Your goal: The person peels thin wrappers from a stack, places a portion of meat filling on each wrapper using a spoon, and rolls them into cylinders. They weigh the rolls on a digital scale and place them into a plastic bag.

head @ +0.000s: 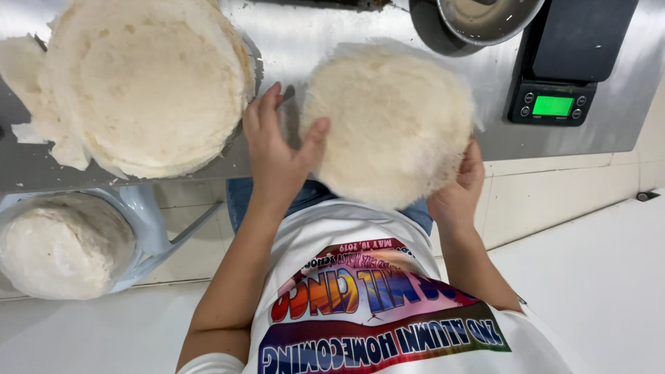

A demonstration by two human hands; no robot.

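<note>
A round stack of thin white wrappers (391,121) juts over the near edge of the steel table (291,41). My left hand (277,149) grips its left rim, thumb on top. My right hand (457,190) holds its lower right rim from underneath, fingers mostly hidden by the stack. A bigger, uneven pile of round wrappers (145,79) lies on the table to the left, with torn pieces sticking out at its left side.
A black digital scale (564,62) with a green display sits at the back right, a metal bowl (485,17) beside it. Below the table at left, a pale plastic chair (142,221) carries another white stack (62,246). White tiled floor lies beneath.
</note>
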